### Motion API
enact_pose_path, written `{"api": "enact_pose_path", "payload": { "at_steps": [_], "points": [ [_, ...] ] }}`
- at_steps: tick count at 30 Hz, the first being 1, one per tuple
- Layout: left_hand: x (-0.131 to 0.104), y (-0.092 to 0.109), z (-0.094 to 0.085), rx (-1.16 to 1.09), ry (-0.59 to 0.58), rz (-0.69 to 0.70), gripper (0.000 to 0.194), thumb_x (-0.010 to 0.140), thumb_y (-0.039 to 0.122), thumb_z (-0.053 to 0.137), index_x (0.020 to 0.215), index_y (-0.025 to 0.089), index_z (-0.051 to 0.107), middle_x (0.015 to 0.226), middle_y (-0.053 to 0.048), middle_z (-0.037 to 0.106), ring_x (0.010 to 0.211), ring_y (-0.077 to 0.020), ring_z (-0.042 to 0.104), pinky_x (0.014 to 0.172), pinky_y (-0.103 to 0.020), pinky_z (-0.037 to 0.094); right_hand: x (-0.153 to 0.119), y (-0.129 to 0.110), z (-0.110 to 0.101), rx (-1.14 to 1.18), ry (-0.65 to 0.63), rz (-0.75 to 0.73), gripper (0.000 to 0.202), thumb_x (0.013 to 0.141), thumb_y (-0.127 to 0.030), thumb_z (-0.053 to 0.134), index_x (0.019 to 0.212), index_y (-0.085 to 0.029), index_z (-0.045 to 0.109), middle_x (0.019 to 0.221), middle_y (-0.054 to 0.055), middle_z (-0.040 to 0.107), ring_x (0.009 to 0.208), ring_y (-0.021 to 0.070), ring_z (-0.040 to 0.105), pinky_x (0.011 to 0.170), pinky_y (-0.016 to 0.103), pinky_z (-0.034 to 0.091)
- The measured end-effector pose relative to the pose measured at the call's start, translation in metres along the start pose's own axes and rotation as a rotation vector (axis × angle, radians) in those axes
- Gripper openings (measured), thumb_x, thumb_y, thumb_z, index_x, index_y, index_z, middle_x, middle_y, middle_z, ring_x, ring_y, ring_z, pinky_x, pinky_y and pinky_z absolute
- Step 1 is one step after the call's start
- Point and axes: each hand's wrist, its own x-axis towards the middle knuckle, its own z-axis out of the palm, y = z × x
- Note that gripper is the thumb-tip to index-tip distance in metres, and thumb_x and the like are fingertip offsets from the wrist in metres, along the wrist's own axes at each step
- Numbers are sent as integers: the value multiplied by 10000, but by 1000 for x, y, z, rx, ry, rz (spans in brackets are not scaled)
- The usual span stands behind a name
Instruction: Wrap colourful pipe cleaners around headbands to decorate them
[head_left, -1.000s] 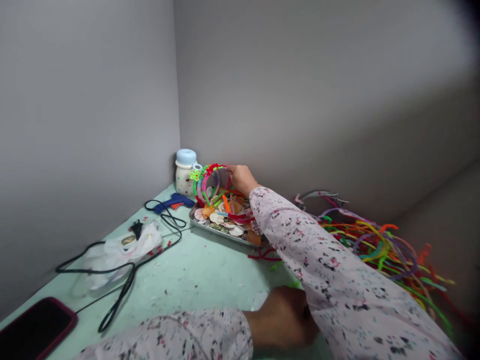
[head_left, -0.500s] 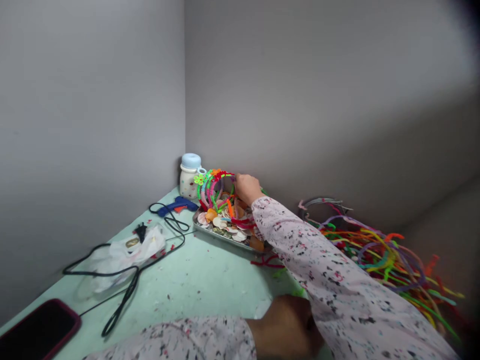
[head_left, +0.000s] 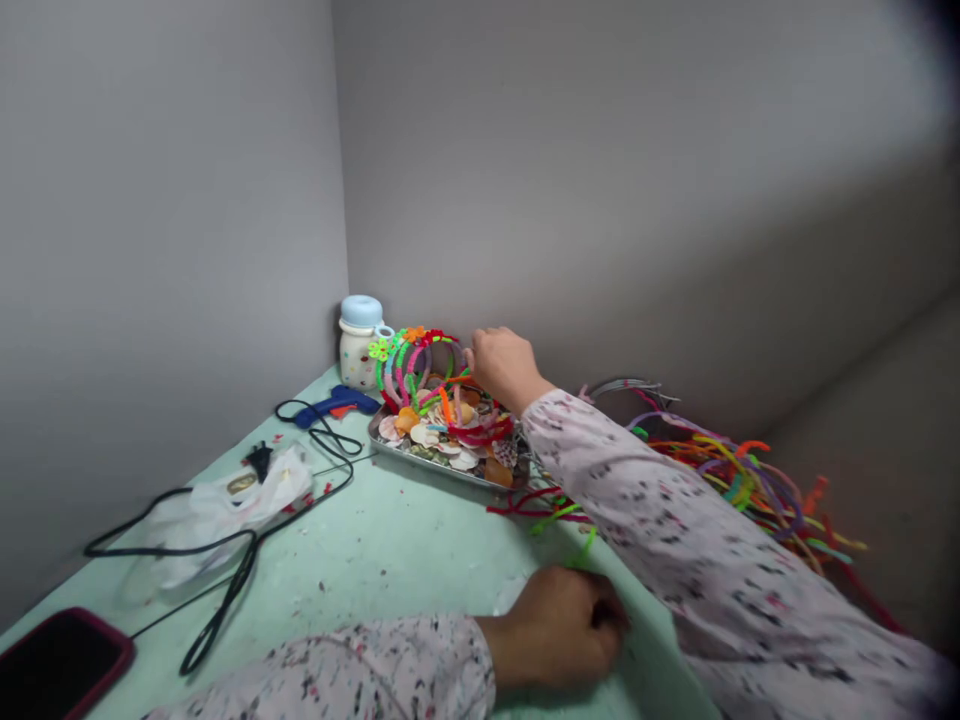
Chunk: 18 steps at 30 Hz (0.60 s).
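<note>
Coloured hoops standing at left end of tray. Right hand alongside, fingers curled, hold unclear; likely arranging step. Next move calls for clearing hoops gently. Left hand half-curled over table, contents hidden.

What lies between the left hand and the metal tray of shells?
In the head view, red pipe cleaners lie beside the metal tray, with green pipe cleaners closer to the left hand, on the pale green tabletop.

Colourful fuzzy hoops, flowers on top, upright together, over metal tray
</note>
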Motion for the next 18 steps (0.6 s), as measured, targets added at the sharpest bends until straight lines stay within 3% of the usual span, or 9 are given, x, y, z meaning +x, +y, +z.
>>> {"api": "enact_pose_path", "payload": {
  "at_steps": [3,6,10,12,15,18],
  "points": [
    [-1,5,-3,48,48,-15,307,753,185,455,937,180,701,889,-47,720,776,-194,633,679,-270,473,-56,20,-25,118,76,-10,279,913,-361,442,905,-162,637,882,104,680,865,210,590,745,284,424],
    [0,7,-3,51,62,13,286,730,150,468,894,163,701,869,-50,720,771,-182,627,679,-254,458,-144,35,-46,372,109,59,238,900,-327,469,851,-183,652,822,52,676,785,169,590,735,259,415],
    [-2,9,-5,49,86,1,239,779,186,466,877,156,682,835,-46,703,739,-169,604,649,-252,429,-270,32,-57,697,60,413,274,885,-385,478,775,-193,640,707,8,636,636,133,565,602,211,427],
    [-3,13,-5,29,113,-8,221,792,201,471,851,161,680,772,-28,685,700,-152,583,620,-238,409,-318,24,-56,776,52,622,306,861,-439,493,736,-195,628,631,-5,594,575,133,541,539,203,426],
    [-1,28,-3,-46,178,-20,196,799,204,473,826,153,660,694,-10,640,639,-123,546,580,-214,385,-363,16,-49,793,127,910,357,837,-498,492,713,-191,625,625,0,587,581,143,549,557,200,456],
    [9,51,2,-81,196,68,169,796,194,479,807,161,645,681,5,618,623,-107,527,566,-200,367,-383,19,-41,773,178,940,391,821,-522,485,680,-186,630,664,22,628,635,161,589,580,194,475]
  ]
}}
